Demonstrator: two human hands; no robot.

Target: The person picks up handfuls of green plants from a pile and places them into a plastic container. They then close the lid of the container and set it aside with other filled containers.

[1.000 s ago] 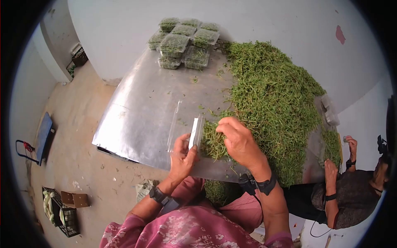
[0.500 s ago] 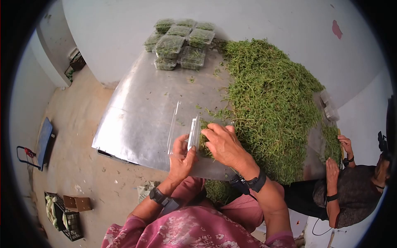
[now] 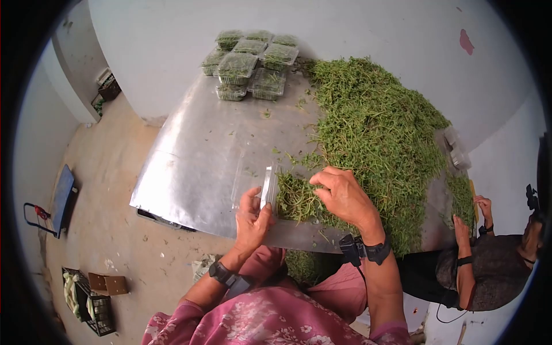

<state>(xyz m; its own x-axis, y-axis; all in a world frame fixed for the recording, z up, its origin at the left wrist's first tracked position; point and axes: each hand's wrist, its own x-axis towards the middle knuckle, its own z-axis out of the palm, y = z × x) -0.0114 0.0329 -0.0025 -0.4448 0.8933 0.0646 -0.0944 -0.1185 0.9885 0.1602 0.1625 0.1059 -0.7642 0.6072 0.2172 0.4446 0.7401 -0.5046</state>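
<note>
Clear box (image 3: 251, 175) and greens (image 3: 296, 201) at the near edge of the table (image 3: 195, 144)
The left hand (image 3: 253, 221) pinches the fold of the clear box, which is light, thin and easy to crush. The right hand (image 3: 345, 198) closes curled fingers on the soft, loose greens; a moment ago it lay further left, over the box.

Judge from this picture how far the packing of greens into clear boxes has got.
Done: several closed, filled boxes stacked at the far end of the table. In hand: the left hand holds an open box, and the right hand rests on a tuft of greens in it. Left: the large heap, likely most of the work.
</note>
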